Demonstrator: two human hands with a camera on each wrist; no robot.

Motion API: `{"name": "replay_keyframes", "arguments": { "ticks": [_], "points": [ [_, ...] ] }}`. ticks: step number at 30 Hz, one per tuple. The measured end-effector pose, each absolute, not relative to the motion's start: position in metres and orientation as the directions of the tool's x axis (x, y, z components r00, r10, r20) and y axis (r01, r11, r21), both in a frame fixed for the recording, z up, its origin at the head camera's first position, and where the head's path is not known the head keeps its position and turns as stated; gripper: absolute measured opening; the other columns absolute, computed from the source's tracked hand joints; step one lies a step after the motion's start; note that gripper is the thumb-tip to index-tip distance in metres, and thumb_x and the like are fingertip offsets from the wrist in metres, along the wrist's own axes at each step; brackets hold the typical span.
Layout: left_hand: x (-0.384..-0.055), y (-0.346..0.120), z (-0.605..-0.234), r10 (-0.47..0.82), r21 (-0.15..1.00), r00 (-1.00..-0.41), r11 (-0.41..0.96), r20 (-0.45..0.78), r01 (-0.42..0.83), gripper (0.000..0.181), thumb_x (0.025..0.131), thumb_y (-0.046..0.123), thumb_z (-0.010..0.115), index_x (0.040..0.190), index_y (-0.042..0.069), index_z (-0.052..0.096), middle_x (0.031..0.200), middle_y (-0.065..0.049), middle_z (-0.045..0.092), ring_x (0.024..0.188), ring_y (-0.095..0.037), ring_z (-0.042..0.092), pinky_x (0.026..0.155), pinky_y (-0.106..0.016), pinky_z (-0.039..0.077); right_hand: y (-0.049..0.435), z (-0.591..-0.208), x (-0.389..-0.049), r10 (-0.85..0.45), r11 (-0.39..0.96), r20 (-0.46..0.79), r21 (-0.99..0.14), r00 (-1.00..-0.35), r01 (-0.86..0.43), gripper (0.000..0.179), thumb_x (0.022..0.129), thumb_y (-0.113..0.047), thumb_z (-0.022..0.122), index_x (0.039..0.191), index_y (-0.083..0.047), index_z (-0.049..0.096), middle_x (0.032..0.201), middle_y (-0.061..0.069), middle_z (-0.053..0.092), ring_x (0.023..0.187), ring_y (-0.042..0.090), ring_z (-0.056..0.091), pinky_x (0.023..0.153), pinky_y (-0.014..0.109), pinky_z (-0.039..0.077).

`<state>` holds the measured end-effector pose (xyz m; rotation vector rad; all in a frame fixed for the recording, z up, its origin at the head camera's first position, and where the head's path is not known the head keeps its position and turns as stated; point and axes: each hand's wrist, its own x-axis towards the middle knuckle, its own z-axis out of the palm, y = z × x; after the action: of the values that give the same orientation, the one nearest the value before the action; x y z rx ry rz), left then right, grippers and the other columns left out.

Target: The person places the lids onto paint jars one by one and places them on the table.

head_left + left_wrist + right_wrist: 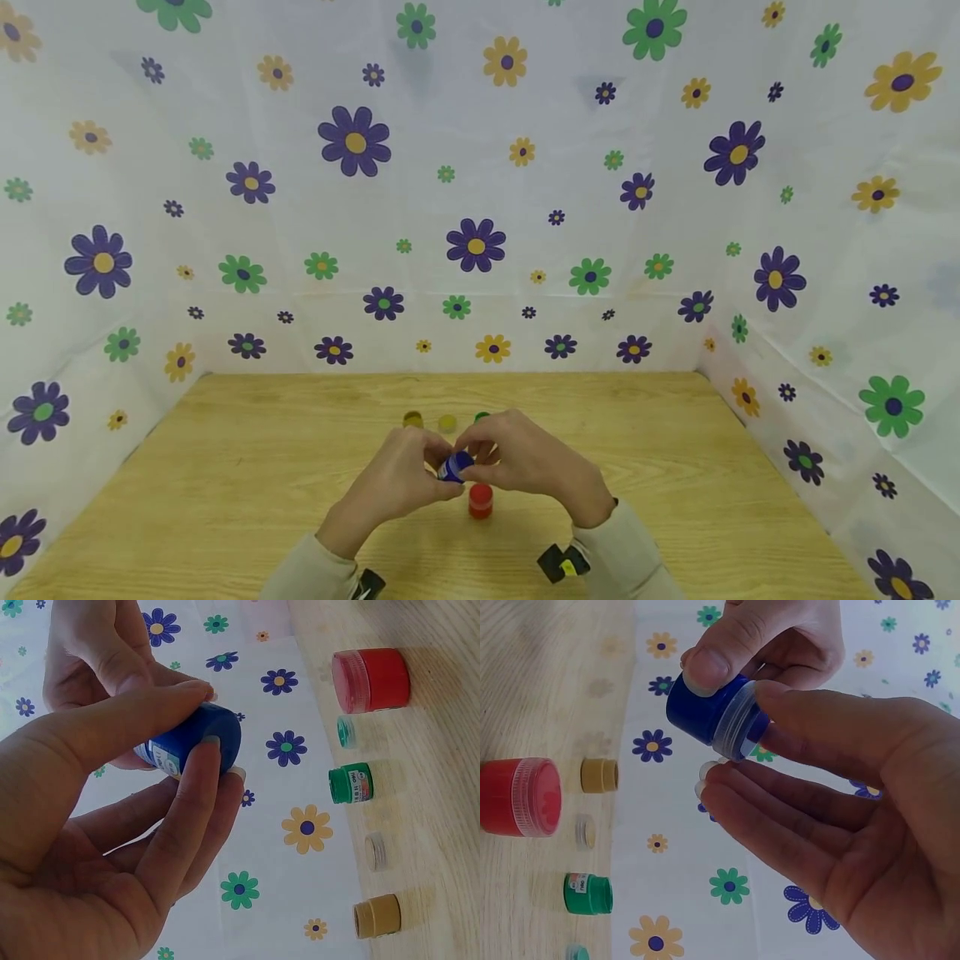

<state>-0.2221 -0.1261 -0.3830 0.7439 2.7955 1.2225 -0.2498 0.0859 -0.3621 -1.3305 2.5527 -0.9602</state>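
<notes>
A small blue paint jar (454, 467) is held tilted above the table between both hands. My left hand (401, 479) grips its blue body, thumb on one side and fingers on the other. My right hand (525, 458) is at the clear screw lid (736, 720), its thumb on the rim and its fingers below; the fingertips' contact is partly hidden. Under the hands a red paint jar (481, 501) stands with its lid on. Behind it are a lidless green paint jar (351, 783) and a lidless ochre paint jar (377, 916).
A green lid (346, 732) lies near the green jar, and a pale yellowish lid (447, 423) lies between the ochre and green jars. The wooden table (225, 500) is bordered at the back and sides by a white flowered cloth (480, 183).
</notes>
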Motion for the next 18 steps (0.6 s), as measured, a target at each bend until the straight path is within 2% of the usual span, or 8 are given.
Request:
{"name": "replay_keyframes", "arguments": {
  "ticks": [5,9,14,18],
  "points": [
    [-0.2222,-0.1247,-0.3827,0.427,0.687,-0.885,0.587,0.187,0.429,0.017,0.079,0.014,0.089,0.092,0.01,0.08,0.08,0.004,0.076,0.074,-0.007,0.068,0.063,-0.022,0.054,0.0868,-0.3615,-0.249,-0.759,0.448,0.182,-0.552,-0.626,-0.704,0.019,0.094,-0.016,0.076,0.11,-0.006,0.076,0.099,0.005,0.078,0.08,0.003,0.068,0.074,0.013,0.055],
    [-0.2223,-0.1242,-0.3823,0.423,0.695,-0.889,0.586,0.177,0.417,0.018,0.079,0.013,0.089,0.093,0.009,0.08,0.081,0.003,0.076,0.074,-0.007,0.068,0.064,-0.022,0.054,0.0883,-0.36,-0.248,-0.748,0.465,0.183,-0.541,-0.638,-0.701,0.023,0.094,-0.018,0.077,0.114,-0.007,0.074,0.105,0.006,0.078,0.087,0.011,0.071,0.077,0.017,0.058],
    [-0.2224,-0.124,-0.3816,0.41,0.697,-0.897,0.595,0.164,0.4,0.019,0.078,0.013,0.089,0.094,0.009,0.079,0.081,0.003,0.076,0.075,-0.007,0.068,0.065,-0.023,0.055,0.0897,-0.3576,-0.2475,-0.755,0.437,0.204,-0.55,-0.623,-0.711,0.029,0.091,-0.011,0.079,0.118,-0.007,0.072,0.114,0.007,0.076,0.1,0.022,0.073,0.086,0.028,0.061],
    [-0.2214,-0.1242,-0.3823,0.409,0.698,-0.897,0.593,0.167,0.4,0.019,0.078,0.013,0.089,0.093,0.01,0.079,0.081,0.004,0.076,0.075,-0.008,0.068,0.066,-0.023,0.055,0.0892,-0.358,-0.2478,-0.778,0.403,0.206,-0.56,-0.593,-0.724,0.027,0.089,-0.003,0.079,0.115,-0.007,0.073,0.114,0.006,0.076,0.102,0.02,0.073,0.089,0.027,0.06]
  ]
}}
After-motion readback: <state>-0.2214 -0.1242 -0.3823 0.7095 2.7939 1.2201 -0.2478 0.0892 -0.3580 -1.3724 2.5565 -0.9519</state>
